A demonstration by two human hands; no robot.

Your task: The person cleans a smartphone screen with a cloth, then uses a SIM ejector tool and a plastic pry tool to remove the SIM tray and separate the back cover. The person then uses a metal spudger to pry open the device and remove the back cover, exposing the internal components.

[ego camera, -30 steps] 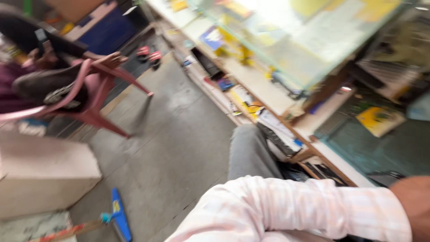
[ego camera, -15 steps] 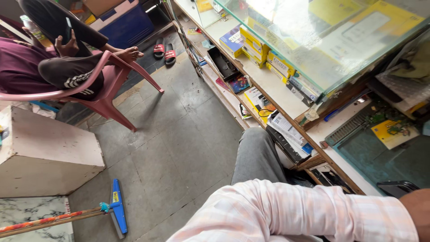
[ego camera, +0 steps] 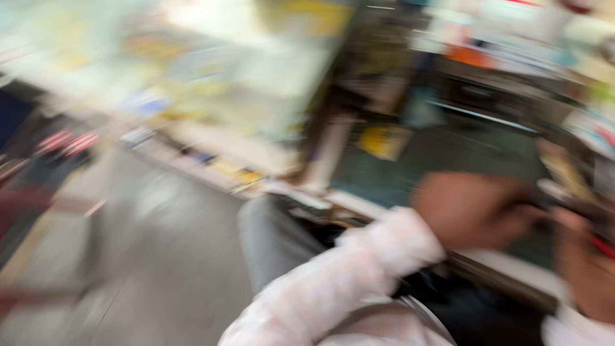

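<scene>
The picture is badly smeared by motion. My left hand (ego camera: 474, 211) comes out of a pale pink checked sleeve (ego camera: 359, 275) and hovers over a green desk surface (ego camera: 448, 160). At the lower right edge is my right hand (ego camera: 580, 269). Between the two hands lies a small dark shape (ego camera: 564, 202), and a red sliver (ego camera: 603, 247) shows by the right hand. The blur hides whether either hand grips these. My grey trouser leg (ego camera: 269, 243) is below the sleeve.
A glass-topped counter (ego camera: 243, 70) with coloured items on shelves under it runs along the upper left. Grey floor (ego camera: 160, 256) fills the lower left. Red sandals (ego camera: 67, 141) lie far left. Cluttered shelves (ego camera: 512, 38) rise behind the desk.
The view has swung to the right and blurred. The pink chair and seated person have left the frame, and both my hands now show over the green desk.
</scene>
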